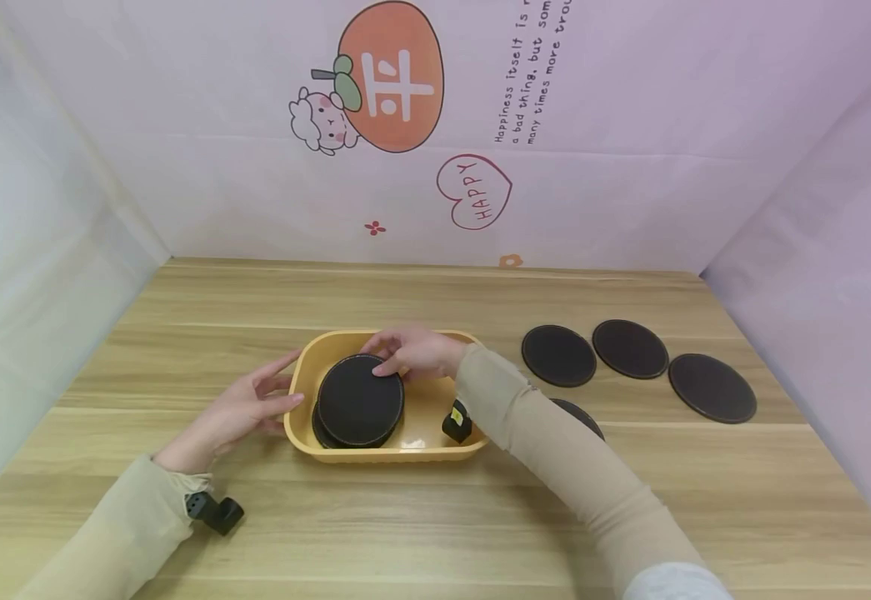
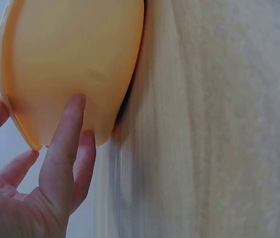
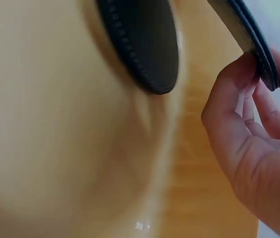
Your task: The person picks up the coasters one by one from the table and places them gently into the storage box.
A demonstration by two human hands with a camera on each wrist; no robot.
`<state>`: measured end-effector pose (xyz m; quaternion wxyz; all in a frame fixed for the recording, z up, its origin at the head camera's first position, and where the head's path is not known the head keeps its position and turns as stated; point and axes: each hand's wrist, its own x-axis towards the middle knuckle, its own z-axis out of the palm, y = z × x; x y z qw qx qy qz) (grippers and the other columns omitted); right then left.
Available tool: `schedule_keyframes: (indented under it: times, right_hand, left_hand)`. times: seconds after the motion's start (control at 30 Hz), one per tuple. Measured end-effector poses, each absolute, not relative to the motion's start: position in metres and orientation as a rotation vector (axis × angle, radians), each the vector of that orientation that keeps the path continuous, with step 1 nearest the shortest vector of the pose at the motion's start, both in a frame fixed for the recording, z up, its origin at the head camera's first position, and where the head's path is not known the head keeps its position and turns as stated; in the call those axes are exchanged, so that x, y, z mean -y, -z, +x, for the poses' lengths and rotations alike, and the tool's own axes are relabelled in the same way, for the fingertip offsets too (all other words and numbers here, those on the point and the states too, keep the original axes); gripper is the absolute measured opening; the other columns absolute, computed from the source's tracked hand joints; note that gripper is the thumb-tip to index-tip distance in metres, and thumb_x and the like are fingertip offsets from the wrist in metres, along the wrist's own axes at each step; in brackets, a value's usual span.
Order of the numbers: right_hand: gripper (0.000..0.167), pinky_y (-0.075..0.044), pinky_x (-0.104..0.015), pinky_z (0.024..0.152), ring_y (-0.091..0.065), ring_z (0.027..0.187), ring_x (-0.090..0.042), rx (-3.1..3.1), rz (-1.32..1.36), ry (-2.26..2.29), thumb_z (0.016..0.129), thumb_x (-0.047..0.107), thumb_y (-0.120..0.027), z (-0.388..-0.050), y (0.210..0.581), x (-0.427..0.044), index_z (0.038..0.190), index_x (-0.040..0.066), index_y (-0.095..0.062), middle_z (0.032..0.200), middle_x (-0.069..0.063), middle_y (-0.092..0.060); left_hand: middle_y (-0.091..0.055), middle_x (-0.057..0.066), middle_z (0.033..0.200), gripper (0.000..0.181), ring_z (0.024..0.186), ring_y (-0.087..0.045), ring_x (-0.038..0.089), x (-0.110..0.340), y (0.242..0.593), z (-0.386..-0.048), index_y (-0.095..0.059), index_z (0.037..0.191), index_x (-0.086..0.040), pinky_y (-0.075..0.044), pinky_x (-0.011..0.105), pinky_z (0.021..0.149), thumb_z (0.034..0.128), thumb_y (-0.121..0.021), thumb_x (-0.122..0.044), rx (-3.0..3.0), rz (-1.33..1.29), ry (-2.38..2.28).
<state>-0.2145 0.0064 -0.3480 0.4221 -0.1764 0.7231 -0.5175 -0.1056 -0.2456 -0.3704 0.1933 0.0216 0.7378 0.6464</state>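
Observation:
A yellow plastic basin (image 1: 420, 392) stands on the table between both hands. My right hand (image 1: 422, 353) reaches inside and pinches a round black stitched coaster (image 1: 360, 402) by its edge, thumb on top. In the right wrist view the edge of the held coaster (image 3: 252, 37) looks layered; whether it is one or more I cannot tell. Another black coaster (image 3: 152, 44) lies lower in the basin, mostly covered in the head view. My left hand (image 1: 234, 417) touches the basin's left end from outside, its fingertips (image 2: 78, 104) extended against the wall.
To the right of the basin lie several black coasters, among them a near one (image 1: 558, 356), a middle one (image 1: 630, 348) and a far-right one (image 1: 713, 388). Another coaster (image 1: 581, 415) is partly hidden by my right sleeve. A printed cloth (image 1: 255, 200) backs the wooden table.

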Motion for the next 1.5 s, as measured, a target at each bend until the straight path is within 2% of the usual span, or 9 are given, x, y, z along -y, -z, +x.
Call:
schedule_keyframes:
  times: [0.57,0.77,0.97,1.23,1.5]
  right_hand:
    - [0.038,-0.045,-0.018,0.058,-0.052,0.07,-0.011,-1.955,-0.599,1.142,0.083,-0.003,-0.067,-0.213,0.362,0.008,0.12,0.001,-0.059,0.085,-0.002,-0.058]
    - [0.037,-0.045,-0.017,0.063,-0.052,0.076,-0.01,-2.085,-0.73,1.074,0.079,0.001,-0.073,-0.214,0.368,0.011,0.115,0.003,-0.063,0.083,-0.002,-0.059]
    - [0.038,-0.047,-0.017,0.069,-0.057,0.079,-0.01,-2.208,-0.801,0.924,0.078,0.007,-0.077,-0.214,0.372,0.012,0.113,0.007,-0.065,0.09,-0.006,-0.065]
    - [0.039,-0.047,-0.016,0.07,-0.056,0.08,-0.01,-2.295,-0.899,0.765,0.077,0.013,-0.079,-0.213,0.374,0.013,0.114,0.008,-0.068,0.091,-0.005,-0.067]
    - [0.038,-0.049,-0.019,0.082,-0.062,0.095,-0.015,-2.325,-0.93,0.784,0.077,0.013,-0.078,-0.212,0.369,0.008,0.114,0.007,-0.068,0.102,-0.007,-0.069]
  left_hand:
    - [-0.026,0.037,0.143,0.078,0.108,-0.057,0.024,0.25,0.369,-0.103,-0.006,0.153,-0.01,-0.056,0.042,0.082,0.0936,-0.057,-0.009,-2.078,0.064,-1.806]
    - [-0.025,0.037,0.144,0.079,0.11,-0.056,0.025,0.249,0.369,-0.104,-0.006,0.153,-0.01,-0.056,0.042,0.083,0.0933,-0.058,-0.01,-2.079,0.059,-1.805]
    - [-0.025,0.037,0.144,0.078,0.108,-0.058,0.025,0.248,0.368,-0.105,-0.007,0.153,-0.009,-0.056,0.043,0.083,0.093,-0.058,-0.009,-2.083,0.063,-1.804]
    - [-0.026,0.038,0.143,0.077,0.107,-0.058,0.024,0.249,0.371,-0.104,-0.008,0.153,-0.009,-0.057,0.042,0.081,0.0932,-0.057,-0.007,-2.09,0.063,-1.802]
    - [-0.026,0.038,0.143,0.077,0.106,-0.058,0.022,0.245,0.371,-0.106,-0.008,0.153,-0.009,-0.056,0.043,0.082,0.093,-0.057,-0.006,-2.07,0.066,-1.818]
